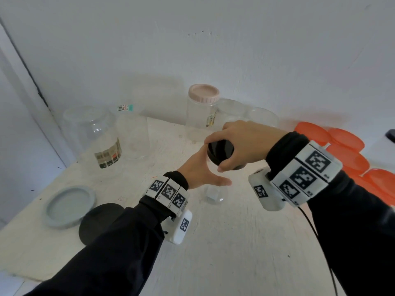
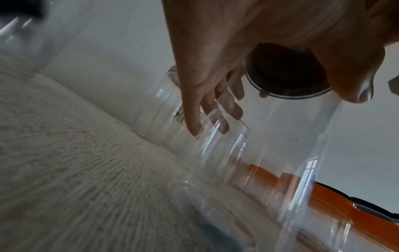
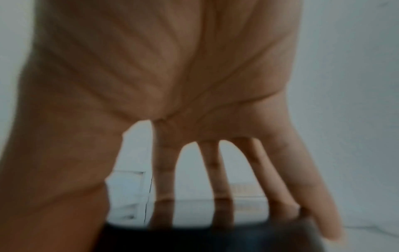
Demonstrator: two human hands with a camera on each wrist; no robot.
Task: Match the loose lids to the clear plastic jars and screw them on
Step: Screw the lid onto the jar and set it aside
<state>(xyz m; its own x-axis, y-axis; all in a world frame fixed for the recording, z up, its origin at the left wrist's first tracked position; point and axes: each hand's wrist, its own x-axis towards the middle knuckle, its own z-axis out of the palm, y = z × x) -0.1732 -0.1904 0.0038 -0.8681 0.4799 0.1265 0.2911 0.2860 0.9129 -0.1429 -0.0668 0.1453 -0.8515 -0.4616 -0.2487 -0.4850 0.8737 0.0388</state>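
A black lid (image 1: pixel 220 151) sits on the mouth of a small clear jar (image 1: pixel 213 195) standing on the white table (image 1: pixel 235 253). My right hand (image 1: pixel 239 144) grips the lid from above, its fingertips and thumb spread round the rim. My left hand (image 1: pixel 203 170) holds the jar's body just under the lid, thumb on the near side and fingers on the far side. The left wrist view shows the lid's underside (image 2: pixel 285 73) through the blurred jar wall (image 2: pixel 302 153), with my left hand (image 2: pixel 215 76) beside it. In the right wrist view my right hand (image 3: pixel 172 93) reaches down onto the lid (image 3: pixel 205 238).
A jar with a pink lid (image 1: pixel 204 95) stands at the back. Two bigger clear jars (image 1: pixel 92 135) stand at the left, more behind my right hand (image 1: pixel 263 116). A grey lid (image 1: pixel 69 206) and a flat black lid (image 1: pixel 100 221) lie front left. Several orange lids (image 1: pixel 346 150) lie at the right.
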